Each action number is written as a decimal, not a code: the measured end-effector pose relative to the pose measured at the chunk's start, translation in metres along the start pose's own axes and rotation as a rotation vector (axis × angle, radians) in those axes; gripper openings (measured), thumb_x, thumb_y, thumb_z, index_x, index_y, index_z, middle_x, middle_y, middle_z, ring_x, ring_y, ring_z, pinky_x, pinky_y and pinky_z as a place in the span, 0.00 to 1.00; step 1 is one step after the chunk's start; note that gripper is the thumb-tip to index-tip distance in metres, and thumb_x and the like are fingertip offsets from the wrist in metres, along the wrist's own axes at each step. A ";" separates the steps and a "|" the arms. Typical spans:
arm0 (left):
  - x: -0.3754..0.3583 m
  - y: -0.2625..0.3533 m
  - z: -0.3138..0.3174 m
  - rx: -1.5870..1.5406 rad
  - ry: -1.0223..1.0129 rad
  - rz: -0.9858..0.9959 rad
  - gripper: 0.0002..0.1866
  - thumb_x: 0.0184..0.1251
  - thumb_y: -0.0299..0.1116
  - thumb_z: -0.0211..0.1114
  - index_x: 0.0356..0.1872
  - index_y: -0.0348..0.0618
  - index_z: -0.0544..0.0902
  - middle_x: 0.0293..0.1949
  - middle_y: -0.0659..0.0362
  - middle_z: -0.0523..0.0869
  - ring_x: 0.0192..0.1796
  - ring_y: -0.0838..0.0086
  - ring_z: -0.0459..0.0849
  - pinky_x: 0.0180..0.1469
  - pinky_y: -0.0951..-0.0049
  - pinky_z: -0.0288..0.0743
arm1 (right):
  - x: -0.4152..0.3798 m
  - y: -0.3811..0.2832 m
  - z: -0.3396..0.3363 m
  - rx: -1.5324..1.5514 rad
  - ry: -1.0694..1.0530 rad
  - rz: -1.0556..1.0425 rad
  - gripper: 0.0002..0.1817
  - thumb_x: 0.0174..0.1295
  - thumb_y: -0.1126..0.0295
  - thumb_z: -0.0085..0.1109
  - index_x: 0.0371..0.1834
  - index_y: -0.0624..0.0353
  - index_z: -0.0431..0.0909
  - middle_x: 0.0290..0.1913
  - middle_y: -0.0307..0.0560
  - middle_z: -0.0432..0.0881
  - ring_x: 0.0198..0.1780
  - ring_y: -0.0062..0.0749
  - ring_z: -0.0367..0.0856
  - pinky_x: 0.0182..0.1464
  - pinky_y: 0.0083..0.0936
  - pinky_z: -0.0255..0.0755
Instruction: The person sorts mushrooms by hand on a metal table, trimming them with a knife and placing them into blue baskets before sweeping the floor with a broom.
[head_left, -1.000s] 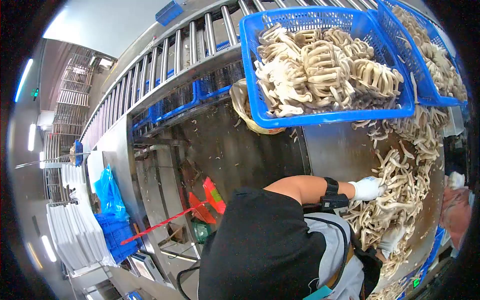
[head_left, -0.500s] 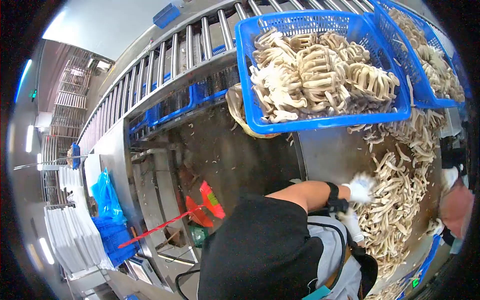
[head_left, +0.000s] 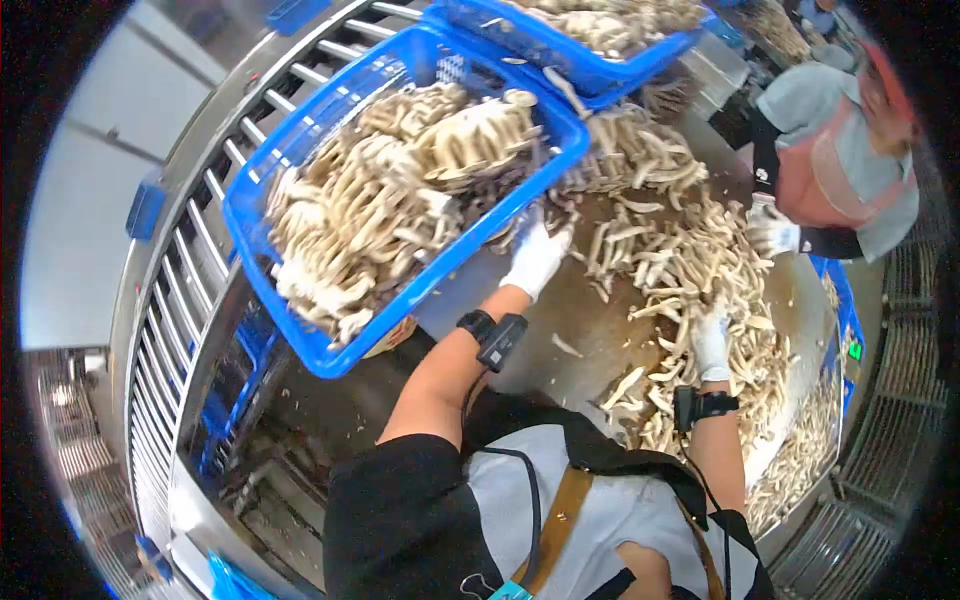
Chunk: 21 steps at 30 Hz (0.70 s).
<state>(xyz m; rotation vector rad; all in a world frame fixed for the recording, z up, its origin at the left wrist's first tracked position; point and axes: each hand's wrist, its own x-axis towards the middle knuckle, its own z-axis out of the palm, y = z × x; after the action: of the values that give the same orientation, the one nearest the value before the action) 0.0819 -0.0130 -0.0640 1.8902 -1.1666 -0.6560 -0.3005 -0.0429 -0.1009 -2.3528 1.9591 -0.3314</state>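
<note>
The loose mushrooms (head_left: 720,260) lay in a spread heap on the counter (head_left: 600,320), in front of the person and within reach of both arms; the right hand (head_left: 711,345) had its gloved fingers down among them, and I cannot tell whether they gripped any; the left hand (head_left: 538,258) was at stems just beside the blue basket (head_left: 455,265), blurred, its grip likewise impossible to tell. The basket stood slanting beside the heap, apparently set partly over the roller conveyor (head_left: 198,228) to keep it close at hand; a co-worker's hand (head_left: 772,230), also gloved, was at the heap's far edge.

The mushrooms were pale, slender and curved, tangled singly on smooth, wet-looking metal; those in the basket sat in thick, ribbed clumps; its plastic walls were perforated; the white gloves looked soft.
</note>
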 end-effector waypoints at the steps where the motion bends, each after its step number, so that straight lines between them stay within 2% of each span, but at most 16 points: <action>1: 0.013 0.015 -0.004 -0.027 -0.101 -0.017 0.46 0.59 0.45 0.66 0.74 0.38 0.52 0.74 0.39 0.53 0.75 0.48 0.52 0.76 0.59 0.47 | -0.004 -0.019 -0.011 0.181 0.017 0.110 0.29 0.66 0.70 0.54 0.71 0.59 0.60 0.64 0.68 0.69 0.65 0.48 0.70 0.68 0.38 0.61; 2: 0.029 0.013 0.012 -0.039 -0.031 0.102 0.49 0.59 0.48 0.66 0.74 0.37 0.49 0.73 0.39 0.56 0.75 0.50 0.53 0.75 0.60 0.46 | -0.005 -0.050 -0.043 0.446 -0.177 0.189 0.33 0.65 0.66 0.56 0.72 0.63 0.57 0.67 0.67 0.66 0.68 0.51 0.66 0.70 0.36 0.58; 3: 0.041 0.025 0.022 -0.173 -0.007 0.038 0.49 0.60 0.48 0.66 0.75 0.37 0.49 0.73 0.40 0.56 0.75 0.50 0.53 0.75 0.60 0.47 | -0.005 -0.077 -0.071 0.715 -0.371 0.258 0.37 0.64 0.63 0.58 0.73 0.67 0.54 0.70 0.66 0.63 0.70 0.54 0.62 0.72 0.34 0.55; 6: 0.082 0.053 0.046 -0.596 0.014 -0.178 0.50 0.59 0.51 0.69 0.74 0.37 0.52 0.74 0.43 0.57 0.74 0.55 0.58 0.74 0.63 0.51 | -0.011 -0.088 -0.062 0.821 -0.422 0.124 0.35 0.65 0.66 0.57 0.72 0.67 0.56 0.67 0.66 0.67 0.69 0.47 0.66 0.71 0.30 0.58; 7: 0.104 0.031 0.084 -0.584 0.160 -0.330 0.46 0.57 0.49 0.71 0.71 0.36 0.60 0.70 0.43 0.65 0.70 0.56 0.66 0.70 0.62 0.58 | -0.009 -0.074 -0.044 0.642 -0.413 0.033 0.34 0.66 0.66 0.56 0.72 0.65 0.56 0.67 0.64 0.68 0.70 0.46 0.65 0.71 0.30 0.57; 9: 0.107 0.050 0.069 -0.593 0.108 -0.408 0.40 0.57 0.46 0.72 0.67 0.35 0.67 0.64 0.44 0.73 0.65 0.56 0.72 0.67 0.63 0.63 | 0.013 -0.077 -0.055 0.814 -0.532 -0.003 0.28 0.68 0.72 0.52 0.71 0.64 0.60 0.63 0.52 0.73 0.59 0.35 0.72 0.61 0.27 0.67; 10: 0.113 0.012 0.091 -0.722 0.081 -0.205 0.37 0.57 0.44 0.72 0.64 0.33 0.71 0.61 0.45 0.76 0.62 0.57 0.75 0.64 0.63 0.66 | 0.026 -0.089 -0.080 0.714 -0.521 0.003 0.27 0.69 0.73 0.51 0.70 0.65 0.60 0.63 0.52 0.73 0.60 0.33 0.72 0.61 0.26 0.67; 11: 0.085 0.061 0.049 -0.636 0.063 -0.174 0.40 0.58 0.43 0.71 0.67 0.32 0.66 0.62 0.44 0.75 0.63 0.57 0.75 0.65 0.64 0.65 | 0.047 -0.089 -0.079 0.725 -0.456 -0.040 0.27 0.68 0.68 0.53 0.69 0.65 0.62 0.62 0.54 0.73 0.60 0.37 0.73 0.61 0.29 0.68; 12: 0.085 0.036 0.074 -0.486 -0.013 -0.308 0.41 0.59 0.44 0.70 0.68 0.31 0.64 0.63 0.43 0.74 0.63 0.57 0.74 0.66 0.64 0.64 | 0.069 -0.090 -0.079 0.733 -0.390 -0.084 0.27 0.68 0.64 0.54 0.67 0.65 0.63 0.62 0.57 0.74 0.60 0.41 0.74 0.62 0.32 0.68; 13: 0.072 0.039 0.078 -0.424 -0.090 -0.317 0.42 0.60 0.45 0.69 0.69 0.32 0.62 0.64 0.42 0.72 0.66 0.57 0.71 0.68 0.64 0.62 | 0.092 -0.103 -0.089 0.707 -0.282 -0.162 0.28 0.68 0.59 0.55 0.66 0.65 0.65 0.60 0.58 0.75 0.59 0.44 0.75 0.62 0.34 0.69; 14: 0.059 0.042 0.081 -0.360 -0.167 -0.322 0.43 0.61 0.47 0.67 0.70 0.32 0.60 0.66 0.42 0.71 0.68 0.57 0.68 0.70 0.65 0.59 | 0.114 -0.116 -0.100 0.671 -0.169 -0.234 0.30 0.68 0.55 0.56 0.64 0.66 0.66 0.58 0.60 0.76 0.58 0.46 0.77 0.62 0.36 0.70; 15: 0.034 0.072 0.059 -0.388 -0.245 -0.204 0.43 0.62 0.51 0.65 0.71 0.33 0.60 0.68 0.41 0.69 0.72 0.58 0.63 0.72 0.66 0.54 | 0.133 -0.138 -0.108 0.688 -0.074 -0.250 0.29 0.67 0.55 0.56 0.63 0.66 0.67 0.56 0.59 0.78 0.57 0.45 0.78 0.61 0.35 0.71; 17: 0.023 0.054 0.056 -0.403 -0.667 0.146 0.41 0.63 0.52 0.65 0.69 0.33 0.64 0.69 0.39 0.66 0.75 0.57 0.58 0.75 0.68 0.49 | 0.163 -0.166 -0.101 1.028 -0.088 -0.152 0.25 0.68 0.60 0.56 0.60 0.68 0.70 0.52 0.56 0.80 0.55 0.39 0.78 0.59 0.29 0.71; 18: 0.026 0.068 0.030 -0.240 -0.845 0.145 0.38 0.64 0.51 0.64 0.68 0.36 0.67 0.66 0.38 0.70 0.71 0.56 0.66 0.72 0.66 0.55 | 0.165 -0.179 -0.099 1.117 -0.005 -0.232 0.20 0.68 0.64 0.55 0.57 0.66 0.72 0.51 0.54 0.80 0.53 0.33 0.77 0.56 0.26 0.71; 19: 0.035 0.063 0.019 -0.120 -0.836 0.093 0.35 0.65 0.50 0.63 0.67 0.37 0.69 0.57 0.39 0.79 0.63 0.57 0.76 0.65 0.65 0.66 | 0.170 -0.191 -0.100 1.144 -0.034 -0.131 0.18 0.68 0.66 0.55 0.55 0.66 0.73 0.50 0.52 0.80 0.52 0.31 0.77 0.54 0.24 0.71; 21: 0.048 0.071 -0.001 -0.225 -0.430 -0.116 0.35 0.61 0.49 0.66 0.66 0.42 0.69 0.61 0.39 0.75 0.60 0.50 0.78 0.62 0.65 0.70 | 0.159 -0.206 -0.093 1.192 -0.014 -0.156 0.16 0.67 0.68 0.54 0.54 0.66 0.74 0.49 0.50 0.81 0.51 0.30 0.78 0.54 0.24 0.71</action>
<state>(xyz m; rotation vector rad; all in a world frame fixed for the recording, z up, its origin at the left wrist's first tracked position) 0.0696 -0.0742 -0.0049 1.6791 -1.1880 -1.2512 -0.0941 -0.1512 0.0479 -1.6310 1.0084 -1.0941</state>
